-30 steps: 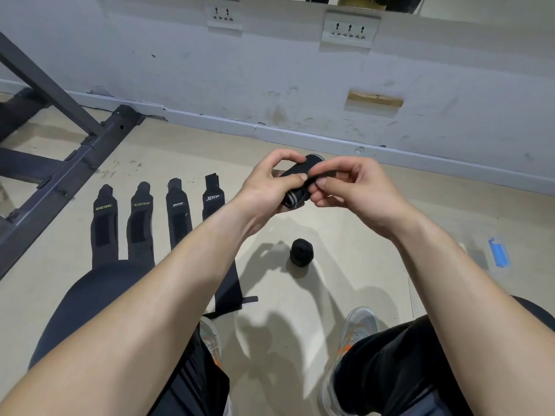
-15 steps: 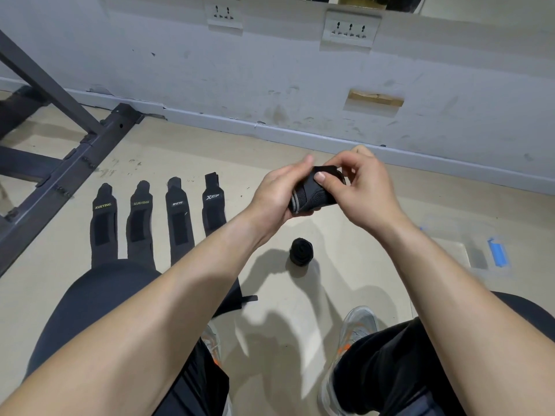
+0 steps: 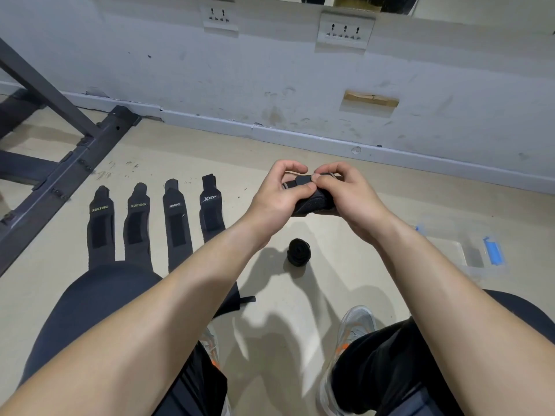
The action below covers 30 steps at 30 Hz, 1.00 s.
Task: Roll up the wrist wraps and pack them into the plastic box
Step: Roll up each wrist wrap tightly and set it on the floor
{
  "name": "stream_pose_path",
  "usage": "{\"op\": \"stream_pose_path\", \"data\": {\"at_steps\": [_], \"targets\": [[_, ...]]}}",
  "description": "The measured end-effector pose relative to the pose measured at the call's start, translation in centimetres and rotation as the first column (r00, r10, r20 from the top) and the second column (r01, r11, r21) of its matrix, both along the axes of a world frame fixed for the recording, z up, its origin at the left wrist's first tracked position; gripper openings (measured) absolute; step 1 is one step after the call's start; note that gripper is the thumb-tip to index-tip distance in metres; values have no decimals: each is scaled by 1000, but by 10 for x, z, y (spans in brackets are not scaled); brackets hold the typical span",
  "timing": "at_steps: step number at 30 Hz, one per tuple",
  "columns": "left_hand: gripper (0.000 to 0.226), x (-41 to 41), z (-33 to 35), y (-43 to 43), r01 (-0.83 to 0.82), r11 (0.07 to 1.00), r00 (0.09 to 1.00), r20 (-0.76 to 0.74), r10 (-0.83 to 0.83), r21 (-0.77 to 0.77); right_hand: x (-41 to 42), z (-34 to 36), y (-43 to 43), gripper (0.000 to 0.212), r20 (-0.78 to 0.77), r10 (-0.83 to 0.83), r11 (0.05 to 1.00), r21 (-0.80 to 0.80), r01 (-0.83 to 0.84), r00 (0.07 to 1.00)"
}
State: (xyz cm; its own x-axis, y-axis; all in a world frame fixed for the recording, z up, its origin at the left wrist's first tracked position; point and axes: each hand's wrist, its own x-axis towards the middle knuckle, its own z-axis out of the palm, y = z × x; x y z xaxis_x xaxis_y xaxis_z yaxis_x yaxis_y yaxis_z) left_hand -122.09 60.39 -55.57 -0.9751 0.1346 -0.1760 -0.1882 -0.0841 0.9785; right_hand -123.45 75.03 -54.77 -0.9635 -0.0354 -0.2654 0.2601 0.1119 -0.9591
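Observation:
A black rolled wrist wrap [image 3: 310, 202] is held in the air between both hands. My left hand [image 3: 277, 195] grips its left end with thumb and curled fingers. My right hand [image 3: 345, 195] holds its right side and pinches the strap end on top. Another rolled wrap [image 3: 298, 250] stands on the floor below the hands. Several flat black wraps [image 3: 177, 223] lie side by side on the floor at the left, their near ends hidden by my knee. The clear plastic box [image 3: 477, 259] with blue clips sits on the floor at the right.
A dark metal frame [image 3: 60, 172] runs across the floor at the far left. The grey wall with its skirting [image 3: 300, 136] is just beyond the hands. My knees and shoes [image 3: 357, 328] fill the bottom of the view.
Both hands have turned the rolled wrap and lowered it slightly. The fingers now close over its top, with the strap end pinched between them.

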Motion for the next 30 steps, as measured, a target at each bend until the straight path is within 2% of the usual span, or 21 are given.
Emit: {"op": "stream_pose_path", "data": {"at_steps": [4, 9, 12, 17, 20, 23, 25, 30], "targets": [[17, 6, -5, 11, -103, 983, 993, -70, 93, -152, 1, -2, -7, 10, 19, -51, 998, -39, 52, 999], [6, 6, -8, 16, -183, 965, 983, -70, 172, -190, 0, -3, -5, 7, 80, -38, 997, -69, 43, 996], [13, 6, -10, 17, -199, 956, 980, -62, 190, -215, 1, -5, -3, 12, 89, -46, 998, -34, 50, 995], [20, 3, -2, 14, -211, 961, 970, 86, 228, -177, 8, -1, -5, 20, 25, 42, 994, 98, -44, 999], [18, -3, 7, 7, -261, 961, 934, 227, 275, -88, 12, 8, -2, 21, -33, 170, 985, 45, -168, 985], [22, -5, 15, 0, -293, 955, 897, 335, 288, -35, 15, 10, 4, 41, -96, 332, 942, 78, -325, 938], [24, -6, 18, -4, -257, 966, 886, 389, 252, -40, 15, 8, 5, 47, -120, 362, 929, 122, -349, 924], [25, -2, 21, -12, -78, 996, 883, 466, 50, 41, 13, 7, 8, 39, -95, 309, 949, 103, -299, 946]]}}
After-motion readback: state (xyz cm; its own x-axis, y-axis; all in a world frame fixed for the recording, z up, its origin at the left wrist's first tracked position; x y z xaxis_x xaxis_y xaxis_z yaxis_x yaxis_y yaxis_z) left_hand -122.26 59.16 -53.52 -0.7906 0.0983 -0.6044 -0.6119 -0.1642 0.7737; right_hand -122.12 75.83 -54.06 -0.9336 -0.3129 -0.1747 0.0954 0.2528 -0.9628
